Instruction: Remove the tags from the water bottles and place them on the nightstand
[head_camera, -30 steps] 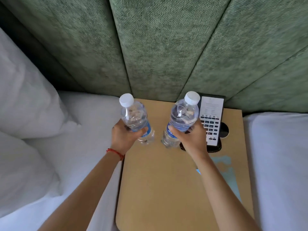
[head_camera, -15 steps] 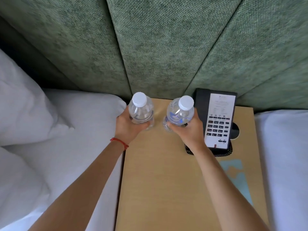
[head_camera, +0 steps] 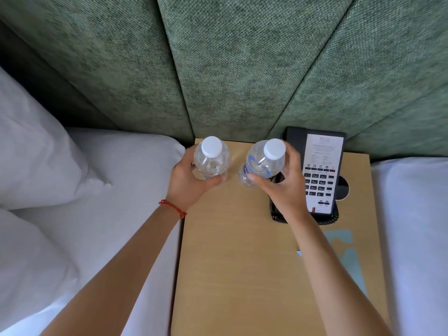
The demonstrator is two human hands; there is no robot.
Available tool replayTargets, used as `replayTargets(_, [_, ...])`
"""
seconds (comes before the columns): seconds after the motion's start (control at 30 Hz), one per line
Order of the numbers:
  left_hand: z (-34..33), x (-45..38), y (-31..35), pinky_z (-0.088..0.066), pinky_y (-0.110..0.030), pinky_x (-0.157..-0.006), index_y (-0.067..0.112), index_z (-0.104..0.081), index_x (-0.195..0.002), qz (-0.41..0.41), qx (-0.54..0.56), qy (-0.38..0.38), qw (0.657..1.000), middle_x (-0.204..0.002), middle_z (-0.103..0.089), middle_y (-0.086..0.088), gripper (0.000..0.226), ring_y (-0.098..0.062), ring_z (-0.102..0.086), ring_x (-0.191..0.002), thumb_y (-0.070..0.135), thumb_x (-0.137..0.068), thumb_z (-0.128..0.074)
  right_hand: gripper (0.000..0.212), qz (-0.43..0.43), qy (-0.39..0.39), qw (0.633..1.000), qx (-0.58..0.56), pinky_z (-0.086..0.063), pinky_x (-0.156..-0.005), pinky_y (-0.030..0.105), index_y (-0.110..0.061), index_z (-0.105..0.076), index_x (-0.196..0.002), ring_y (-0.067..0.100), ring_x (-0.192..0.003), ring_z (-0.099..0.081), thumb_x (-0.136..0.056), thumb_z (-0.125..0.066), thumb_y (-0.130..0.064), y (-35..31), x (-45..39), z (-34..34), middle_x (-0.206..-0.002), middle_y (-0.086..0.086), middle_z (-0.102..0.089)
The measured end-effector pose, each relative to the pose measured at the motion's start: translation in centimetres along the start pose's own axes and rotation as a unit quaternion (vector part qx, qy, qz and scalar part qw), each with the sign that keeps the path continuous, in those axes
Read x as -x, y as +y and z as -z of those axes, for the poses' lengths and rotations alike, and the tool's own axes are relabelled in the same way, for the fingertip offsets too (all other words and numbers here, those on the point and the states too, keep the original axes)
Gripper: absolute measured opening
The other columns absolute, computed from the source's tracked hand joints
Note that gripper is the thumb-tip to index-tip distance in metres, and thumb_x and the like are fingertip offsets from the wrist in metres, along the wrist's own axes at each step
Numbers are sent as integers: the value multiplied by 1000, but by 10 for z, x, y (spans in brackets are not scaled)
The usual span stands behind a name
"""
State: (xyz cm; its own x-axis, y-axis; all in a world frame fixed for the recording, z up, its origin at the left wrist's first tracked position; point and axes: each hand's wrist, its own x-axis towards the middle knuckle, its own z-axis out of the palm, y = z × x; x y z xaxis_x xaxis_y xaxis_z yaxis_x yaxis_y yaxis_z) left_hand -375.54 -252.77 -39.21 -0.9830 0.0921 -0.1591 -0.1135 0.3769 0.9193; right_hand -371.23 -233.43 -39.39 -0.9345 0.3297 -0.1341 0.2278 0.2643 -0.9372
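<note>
Two water bottles (head_camera: 212, 158) (head_camera: 263, 163), one gripped in each of the hands (head_camera: 191, 180) (head_camera: 283, 187), at the surface (head_camera: 242, 263) rear beside the telephone (head_camera: 320, 170). Placement step: lower upright, then release.

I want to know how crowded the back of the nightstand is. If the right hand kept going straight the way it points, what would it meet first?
Probably the black phone, close beside the right hand and its water bottle; depth is unclear.

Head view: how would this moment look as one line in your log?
left hand grips left bottle | right hand grips right bottle | both at nightstand rear | phone beside
</note>
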Motion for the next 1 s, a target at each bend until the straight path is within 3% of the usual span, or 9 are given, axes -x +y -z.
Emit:
replayTargets(0.13, [6,5,7,-45,-9,-86,17,-49,-123,-22,29,7,999,-110,-53,24,73,12,-53,-100,5,-60,-83,76,24,-8,1000,14,-45,-97,24,-22,-45,-127,5,-113,-57,-61,-81,-30,-13,4,7,-124,-9,-57])
replayTargets(0.27, [7,5,14,-47,-9,-80,34,-50,-112,-16,44,3,999,-105,-57,24,68,11,-54,-95,8,-58,-84,65,27,-10,999,24,-46,-91,16,-42,-47,-113,-1,-105,-59,-65,-82,-18,-18,1,9,-115,-16,-59])
replayTargets(0.37, [9,4,17,-47,-8,-77,41,-49,-107,-16,44,1,999,-102,-57,24,64,10,-54,-93,16,-57,-80,64,28,-10,999,19,-46,-90,14,-41,-47,-111,2,-105,-59,-66,-82,-12,-18,1,10,-115,-8,-61])
replayTargets(0.57, [9,6,18,-46,-5,-75,32,-50,-115,-6,30,4,1000,-103,-57,22,64,18,-53,-91,3,-65,-79,64,15,-30,999,-5,-44,-96,21,-31,-48,-120,4,-110,-57,-67,-80,-13,-18,4,11,-118,-11,-58])
replayTargets(0.7, [14,13,25,-40,1,-73,17,-47,-131,8,-4,1,1000,-109,-58,13,69,19,-52,-89,12,-70,-78,81,-9,-45,999,21,-42,-102,29,-21,-41,-135,7,-120,-52,-64,-78,-35,-25,12,14,-133,-5,-53])
replayTargets(0.83, [25,37,41,-35,3,-73,14,-39,-136,35,-27,21,999,-117,-56,7,65,7,-53,-97,19,-79,-70,74,-14,-32,998,50,-37,-99,23,-18,-34,-139,2,-116,-46,-77,-74,-22,-48,35,25,-136,-9,-46])
replayTargets(0.9, [31,56,55,-32,6,-71,15,-42,-134,35,-46,30,998,-111,-56,8,63,10,-51,-86,30,-80,-69,67,-12,-26,998,57,-37,-101,25,-18,-37,-138,2,-116,-45,-80,-71,-22,-61,51,32,-128,-16,-44])
replayTargets(0.97, [38,77,68,-34,-1,-75,15,-49,-129,7,-74,31,997,-104,-60,5,61,5,-53,-78,46,-77,-58,62,-9,-17,997,68,-38,-102,25,-19,-42,-136,2,-116,-45,-81,-69,-25,-75,67,38,-125,-15,-45])
replayTargets(1.0, [42,88,73,-36,-8,-80,13,-52,-126,-16,-97,31,995,-106,-63,-3,62,-2,-55,-84,50,-77,-52,59,-2,-9,997,75,-38,-101,24,-19,-43,-135,2,-116,-46,-82,-69,-26,-82,75,42,-124,-14,-47])
